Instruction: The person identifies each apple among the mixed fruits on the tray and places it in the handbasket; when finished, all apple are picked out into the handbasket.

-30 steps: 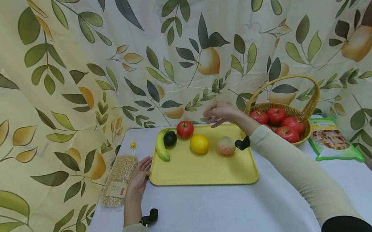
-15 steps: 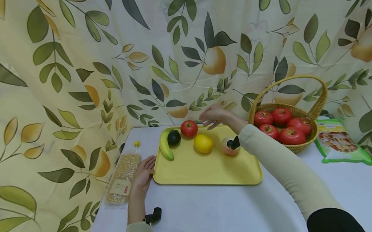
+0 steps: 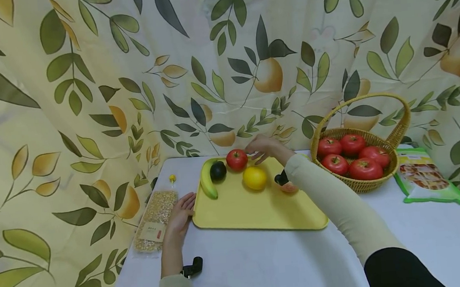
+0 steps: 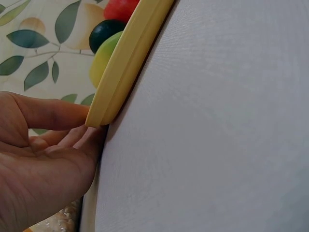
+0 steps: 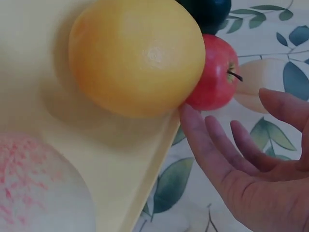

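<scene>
A yellow tray (image 3: 235,215) lies on the table and carries fruit. My left hand (image 3: 179,217) holds its left rim; in the left wrist view thumb and fingers meet the tray's edge. My right hand (image 3: 266,146), with loosely bent fingers, is just right of a red apple (image 3: 237,160) at the tray's back edge. In the right wrist view one fingertip is close beside the apple (image 5: 217,72); contact is unclear. A round yellow fruit (image 3: 255,178), a dark avocado-like fruit (image 3: 217,171) and a banana (image 3: 207,181) lie nearby. My right forearm partly hides a pinkish peach (image 3: 289,187).
Right of the tray stands a wicker basket (image 3: 394,166) with a tall handle and several red fruits (image 3: 366,169). Beside it lies a green-edged food bag (image 3: 427,175). A clear bag of pale kernels (image 3: 158,210) lies at left. A patterned curtain (image 3: 224,72) hangs behind.
My right hand has moved left and slightly down, from above the tray's back edge to beside the apple. My left hand stays at the tray's rim. The head view has shifted slightly.
</scene>
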`<state>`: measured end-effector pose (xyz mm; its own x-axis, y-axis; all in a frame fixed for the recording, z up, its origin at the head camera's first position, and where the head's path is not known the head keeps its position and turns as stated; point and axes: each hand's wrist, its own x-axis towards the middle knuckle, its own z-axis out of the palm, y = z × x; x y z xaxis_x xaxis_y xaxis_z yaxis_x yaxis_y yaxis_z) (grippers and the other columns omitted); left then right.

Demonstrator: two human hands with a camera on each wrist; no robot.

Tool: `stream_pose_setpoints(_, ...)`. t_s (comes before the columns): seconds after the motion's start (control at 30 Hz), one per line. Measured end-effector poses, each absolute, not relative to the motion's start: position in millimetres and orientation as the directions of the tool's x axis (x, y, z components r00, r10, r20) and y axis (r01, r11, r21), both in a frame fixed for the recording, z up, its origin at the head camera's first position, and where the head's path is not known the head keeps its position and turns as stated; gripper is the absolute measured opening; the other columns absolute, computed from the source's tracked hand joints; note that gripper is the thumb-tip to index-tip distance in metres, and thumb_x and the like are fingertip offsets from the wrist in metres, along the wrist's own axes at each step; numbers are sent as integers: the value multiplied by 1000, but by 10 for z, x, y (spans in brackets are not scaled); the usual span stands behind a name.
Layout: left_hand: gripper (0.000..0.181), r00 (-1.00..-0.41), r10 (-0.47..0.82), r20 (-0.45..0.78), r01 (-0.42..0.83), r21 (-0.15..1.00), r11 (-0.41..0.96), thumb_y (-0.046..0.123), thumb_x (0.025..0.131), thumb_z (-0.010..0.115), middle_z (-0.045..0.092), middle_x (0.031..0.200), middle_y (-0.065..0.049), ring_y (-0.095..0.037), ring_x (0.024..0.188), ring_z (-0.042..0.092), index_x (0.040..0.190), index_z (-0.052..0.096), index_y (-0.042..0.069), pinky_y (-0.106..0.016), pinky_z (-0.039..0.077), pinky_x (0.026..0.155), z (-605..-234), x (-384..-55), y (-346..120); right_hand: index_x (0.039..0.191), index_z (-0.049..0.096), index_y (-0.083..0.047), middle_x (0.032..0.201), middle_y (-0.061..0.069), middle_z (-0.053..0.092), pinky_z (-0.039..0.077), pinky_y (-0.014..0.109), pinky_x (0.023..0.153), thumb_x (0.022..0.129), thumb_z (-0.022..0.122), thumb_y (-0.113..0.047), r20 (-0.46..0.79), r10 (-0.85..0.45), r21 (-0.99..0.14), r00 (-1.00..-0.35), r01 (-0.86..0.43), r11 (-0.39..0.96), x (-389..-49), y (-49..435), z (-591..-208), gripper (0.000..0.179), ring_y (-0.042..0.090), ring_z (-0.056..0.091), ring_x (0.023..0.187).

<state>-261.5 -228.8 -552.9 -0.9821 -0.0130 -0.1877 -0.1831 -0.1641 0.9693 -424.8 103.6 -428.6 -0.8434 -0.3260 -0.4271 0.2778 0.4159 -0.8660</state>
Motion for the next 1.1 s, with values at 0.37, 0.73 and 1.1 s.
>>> stream_pose_setpoints(0.37, 75, -985, 3, -172, -170, 969, -182, -28, 84, 36, 36, 161, -30, -41, 153, 32, 156, 33, -10, -49, 27, 126, -5572, -2639, -2286, 142, 54, 8, 153, 24, 47, 51, 58, 106, 102, 62, -12, -451, -297, -862, -842, 324, 390, -4351, 904, -4377, 46, 50, 50, 136)
stream_pose_setpoints(0.73, 75, -985, -11, -170, -166, 974, -155, -28, 83, 37, 37, 161, -29, -41, 152, 33, 156, 35, -9, -51, 28, 125, -5569, -2636, -2320, 149, 50, 3, 161, 23, 39, 48, 60, 108, 100, 63, -7, -490, -260, -850, -832, 390, 353, -4457, 771, -4470, 52, 55, 47, 137)
stream_pose_setpoints(1.1, 76, -981, -22, -194, -189, 969, -160, -28, 84, 38, 39, 161, -27, -39, 152, 35, 156, 37, -6, -49, 29, 125, -5549, -2642, -2298, 163, 29, -3, 165, 25, 29, 44, 65, 110, 100, 60, -3, -483, -242, -862, -841, 408, 301, -4542, 646, -4639, 70, 49, 39, 145)
